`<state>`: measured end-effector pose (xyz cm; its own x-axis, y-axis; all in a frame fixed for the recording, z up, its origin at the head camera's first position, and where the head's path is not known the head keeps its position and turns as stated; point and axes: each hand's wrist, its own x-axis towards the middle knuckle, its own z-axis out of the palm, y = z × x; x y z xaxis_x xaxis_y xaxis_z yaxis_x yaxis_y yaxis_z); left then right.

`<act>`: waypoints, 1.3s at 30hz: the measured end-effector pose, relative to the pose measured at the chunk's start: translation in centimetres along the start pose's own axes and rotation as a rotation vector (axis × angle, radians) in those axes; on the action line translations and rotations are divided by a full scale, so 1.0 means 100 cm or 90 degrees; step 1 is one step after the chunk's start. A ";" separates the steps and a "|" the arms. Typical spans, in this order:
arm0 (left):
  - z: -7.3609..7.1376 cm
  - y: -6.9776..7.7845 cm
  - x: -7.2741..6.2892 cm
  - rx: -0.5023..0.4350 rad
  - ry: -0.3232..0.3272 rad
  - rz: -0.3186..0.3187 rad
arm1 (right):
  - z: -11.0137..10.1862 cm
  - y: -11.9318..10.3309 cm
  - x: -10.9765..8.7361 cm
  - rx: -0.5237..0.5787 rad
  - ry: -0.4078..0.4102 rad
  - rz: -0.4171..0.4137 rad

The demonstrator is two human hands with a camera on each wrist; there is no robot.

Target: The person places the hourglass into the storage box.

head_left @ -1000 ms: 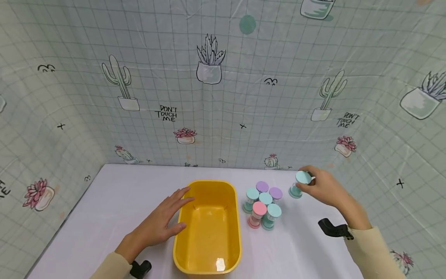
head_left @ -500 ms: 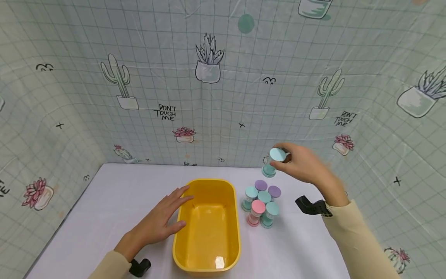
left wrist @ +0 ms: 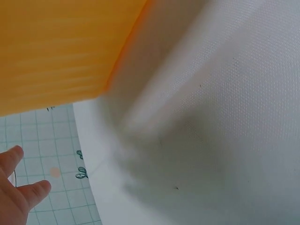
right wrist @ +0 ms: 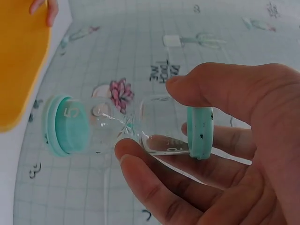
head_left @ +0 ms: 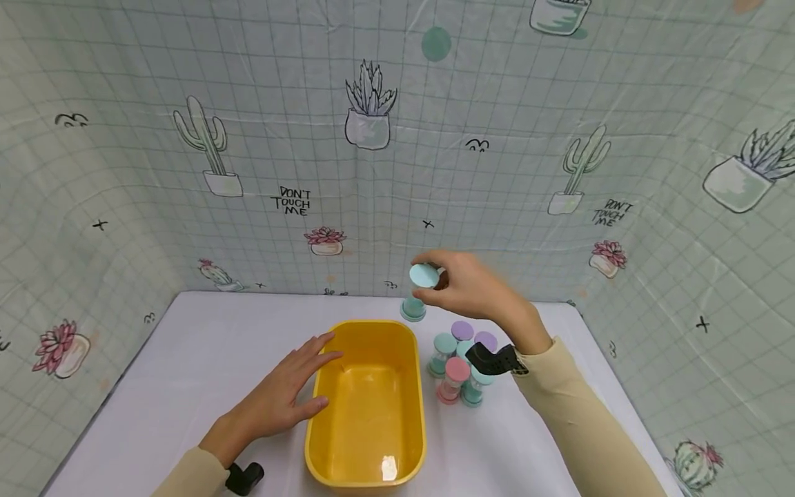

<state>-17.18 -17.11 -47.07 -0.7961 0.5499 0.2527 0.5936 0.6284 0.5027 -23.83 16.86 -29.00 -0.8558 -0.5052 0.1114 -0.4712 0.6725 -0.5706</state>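
My right hand (head_left: 468, 286) pinches a teal-capped sand timer (right wrist: 126, 124) by its upper end, thumb on one side and fingers on the other. In the head view the timer hangs over the table just beyond the yellow tub's far right corner. Its clear glass narrows at the waist, and a "5" shows near one cap. My left hand (head_left: 282, 393) rests with spread, straight fingers on the left rim of the yellow tub (head_left: 313, 452). Nothing lies inside the tub. Right of it stand several more sand timers, among them a pink one (head_left: 453, 382) and a purple-capped one (head_left: 462, 330).
The white table (head_left: 186, 373) ends at a grid-patterned cloth (head_left: 397, 172) printed with cacti, which hangs behind and at both sides. My right forearm and its black wrist camera (head_left: 495, 359) overlap part of the timer cluster in the head view.
My right hand has lifted the teal sand timer from the table's far right and carried it left past the cluster toward the tub. The left hand has stayed on the rim.
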 end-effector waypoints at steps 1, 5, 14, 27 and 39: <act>0.000 0.000 0.000 0.001 -0.001 -0.001 | 0.003 -0.004 0.002 0.005 -0.007 -0.003; -0.002 0.000 0.000 -0.002 -0.004 -0.011 | 0.015 -0.013 0.011 0.010 -0.027 -0.024; -0.003 -0.001 0.001 -0.002 -0.023 -0.010 | 0.047 -0.010 0.024 0.006 -0.087 -0.067; -0.004 -0.001 -0.001 0.031 0.000 -0.005 | 0.092 -0.012 0.037 -0.004 -0.161 -0.073; -0.002 0.001 -0.003 -0.020 0.014 -0.029 | 0.126 -0.009 0.042 0.019 -0.203 -0.030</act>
<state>-16.95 -17.29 -46.95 -0.8249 0.5089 0.2462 0.5528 0.6352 0.5394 -24.33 7.25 -38.25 -0.7209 -0.6826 -0.1197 -0.4979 0.6304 -0.5956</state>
